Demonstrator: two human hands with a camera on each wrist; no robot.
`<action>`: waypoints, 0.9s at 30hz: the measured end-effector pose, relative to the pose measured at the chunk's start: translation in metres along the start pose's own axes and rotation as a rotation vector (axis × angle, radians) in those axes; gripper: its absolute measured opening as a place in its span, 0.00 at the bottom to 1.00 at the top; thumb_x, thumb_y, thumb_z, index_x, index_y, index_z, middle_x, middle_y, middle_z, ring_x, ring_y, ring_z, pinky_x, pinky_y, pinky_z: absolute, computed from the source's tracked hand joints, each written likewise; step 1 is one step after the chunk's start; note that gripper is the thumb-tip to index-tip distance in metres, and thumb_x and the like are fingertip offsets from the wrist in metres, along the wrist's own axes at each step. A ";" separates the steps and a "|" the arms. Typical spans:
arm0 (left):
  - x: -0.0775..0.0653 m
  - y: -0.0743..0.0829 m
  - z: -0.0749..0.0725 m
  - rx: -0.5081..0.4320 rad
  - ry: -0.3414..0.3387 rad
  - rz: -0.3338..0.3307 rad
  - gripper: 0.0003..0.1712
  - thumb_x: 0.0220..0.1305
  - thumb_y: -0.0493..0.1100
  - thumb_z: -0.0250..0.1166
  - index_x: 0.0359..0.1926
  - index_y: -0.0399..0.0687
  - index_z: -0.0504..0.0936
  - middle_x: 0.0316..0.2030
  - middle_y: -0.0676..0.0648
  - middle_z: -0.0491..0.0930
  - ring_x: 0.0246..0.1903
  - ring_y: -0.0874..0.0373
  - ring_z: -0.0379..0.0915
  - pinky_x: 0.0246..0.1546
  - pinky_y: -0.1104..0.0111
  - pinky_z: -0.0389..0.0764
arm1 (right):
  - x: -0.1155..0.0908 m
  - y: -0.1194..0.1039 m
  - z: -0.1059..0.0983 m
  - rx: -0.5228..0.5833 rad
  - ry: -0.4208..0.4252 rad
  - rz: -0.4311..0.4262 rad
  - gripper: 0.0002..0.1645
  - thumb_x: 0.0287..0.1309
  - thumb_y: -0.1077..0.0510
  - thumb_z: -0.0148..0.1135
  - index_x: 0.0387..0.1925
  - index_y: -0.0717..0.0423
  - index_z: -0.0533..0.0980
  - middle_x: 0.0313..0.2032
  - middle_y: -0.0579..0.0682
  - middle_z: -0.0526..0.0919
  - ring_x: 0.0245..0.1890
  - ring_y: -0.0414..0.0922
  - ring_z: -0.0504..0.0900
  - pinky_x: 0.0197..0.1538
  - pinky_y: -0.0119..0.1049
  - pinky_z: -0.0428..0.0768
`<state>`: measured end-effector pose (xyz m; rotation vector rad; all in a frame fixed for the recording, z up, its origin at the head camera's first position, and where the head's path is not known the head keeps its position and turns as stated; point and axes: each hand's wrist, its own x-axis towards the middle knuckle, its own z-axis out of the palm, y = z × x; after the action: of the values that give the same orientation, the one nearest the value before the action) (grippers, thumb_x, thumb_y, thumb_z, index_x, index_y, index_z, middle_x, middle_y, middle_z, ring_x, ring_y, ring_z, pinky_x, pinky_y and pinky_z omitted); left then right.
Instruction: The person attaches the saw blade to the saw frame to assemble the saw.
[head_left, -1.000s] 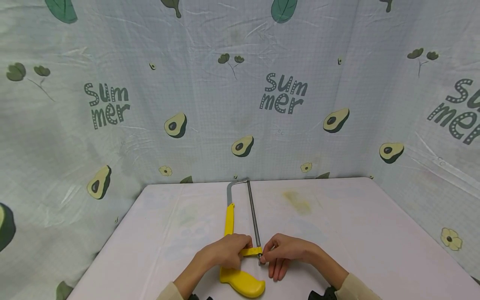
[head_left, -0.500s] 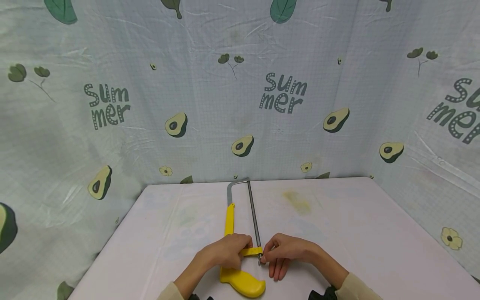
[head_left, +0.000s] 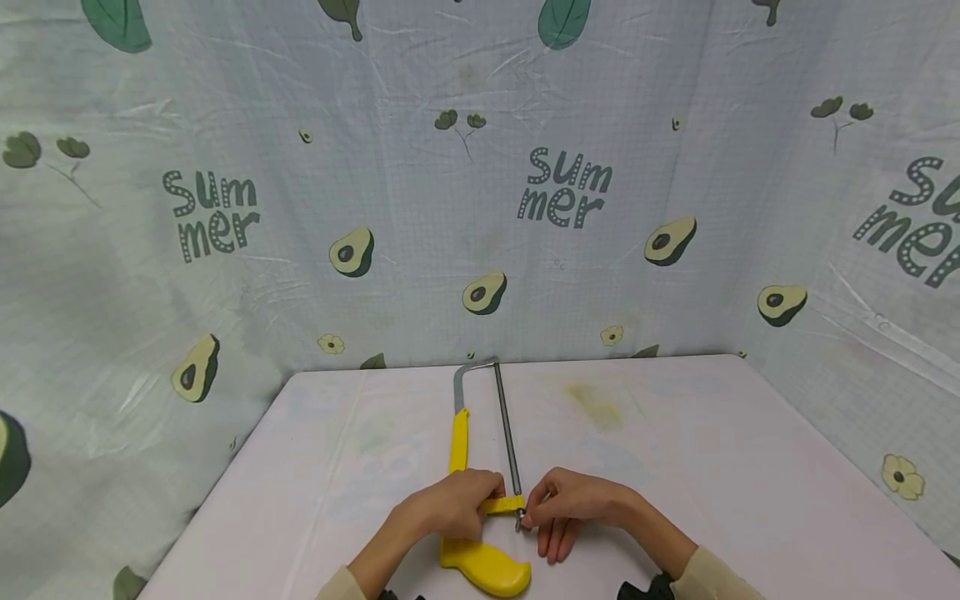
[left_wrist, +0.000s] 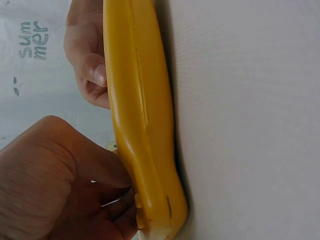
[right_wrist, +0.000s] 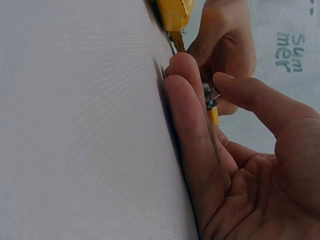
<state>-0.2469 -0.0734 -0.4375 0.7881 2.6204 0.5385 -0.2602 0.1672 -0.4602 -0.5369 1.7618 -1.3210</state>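
A hacksaw (head_left: 487,568) lies on the table, its yellow handle toward me and its grey frame (head_left: 459,390) reaching to the back edge. My left hand (head_left: 459,504) holds the yellow frame just above the handle. Along the right side runs the dark blade (head_left: 507,429). At its near end a small metal wing nut (head_left: 519,521) sticks out below the yellow crosspiece (head_left: 502,504). Thumb and forefinger of my right hand (head_left: 573,500) pinch this nut, while its other fingers rest on the table. In the right wrist view the metal nut (right_wrist: 210,96) is partly covered by fingers.
The pale tabletop (head_left: 675,433) has a faint yellowish stain (head_left: 595,404) behind my right hand. Behind and at both sides hangs a light sheet (head_left: 420,192) printed with avocados and lettering.
The wing nut's tilt shifts slightly at my right fingertips. Both hands and the hacksaw otherwise stay in place.
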 end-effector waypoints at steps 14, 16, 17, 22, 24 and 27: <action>-0.001 -0.001 0.000 0.003 0.004 0.010 0.22 0.51 0.28 0.68 0.43 0.57 0.78 0.32 0.59 0.75 0.32 0.65 0.69 0.37 0.73 0.73 | 0.001 0.000 0.000 0.005 0.000 0.003 0.17 0.67 0.52 0.65 0.44 0.63 0.82 0.25 0.50 0.88 0.21 0.39 0.87 0.27 0.30 0.84; -0.001 -0.001 0.000 0.007 0.006 0.012 0.22 0.51 0.28 0.68 0.43 0.57 0.78 0.32 0.59 0.74 0.32 0.65 0.69 0.37 0.73 0.73 | 0.001 0.000 0.000 0.005 -0.001 0.001 0.17 0.67 0.52 0.64 0.44 0.63 0.82 0.25 0.50 0.88 0.21 0.39 0.87 0.27 0.30 0.84; -0.001 -0.001 0.000 0.009 0.007 0.012 0.22 0.51 0.28 0.68 0.43 0.57 0.78 0.32 0.59 0.74 0.32 0.65 0.69 0.37 0.73 0.73 | 0.001 0.000 0.000 0.006 -0.001 0.000 0.17 0.67 0.52 0.64 0.44 0.63 0.82 0.25 0.50 0.88 0.21 0.39 0.88 0.27 0.30 0.84; -0.001 0.000 0.000 0.020 0.011 0.017 0.22 0.51 0.28 0.68 0.42 0.57 0.78 0.31 0.59 0.74 0.32 0.66 0.69 0.37 0.74 0.73 | 0.001 0.000 0.000 0.008 -0.002 0.000 0.16 0.67 0.52 0.65 0.44 0.63 0.82 0.25 0.51 0.88 0.21 0.39 0.88 0.27 0.30 0.84; -0.001 0.000 0.001 0.023 0.013 0.019 0.22 0.51 0.28 0.68 0.42 0.57 0.78 0.31 0.59 0.74 0.32 0.66 0.69 0.37 0.74 0.73 | 0.001 0.001 0.000 0.008 -0.003 0.000 0.16 0.67 0.52 0.65 0.44 0.63 0.82 0.25 0.50 0.88 0.21 0.39 0.88 0.27 0.30 0.84; -0.001 0.000 0.001 0.026 0.014 0.021 0.22 0.51 0.28 0.68 0.42 0.56 0.77 0.31 0.59 0.73 0.32 0.66 0.68 0.37 0.74 0.72 | 0.001 0.001 0.000 0.007 -0.003 -0.001 0.16 0.66 0.53 0.65 0.44 0.63 0.82 0.25 0.50 0.88 0.21 0.39 0.88 0.27 0.30 0.84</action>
<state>-0.2456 -0.0743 -0.4378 0.8234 2.6398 0.5184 -0.2606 0.1668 -0.4616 -0.5358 1.7544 -1.3263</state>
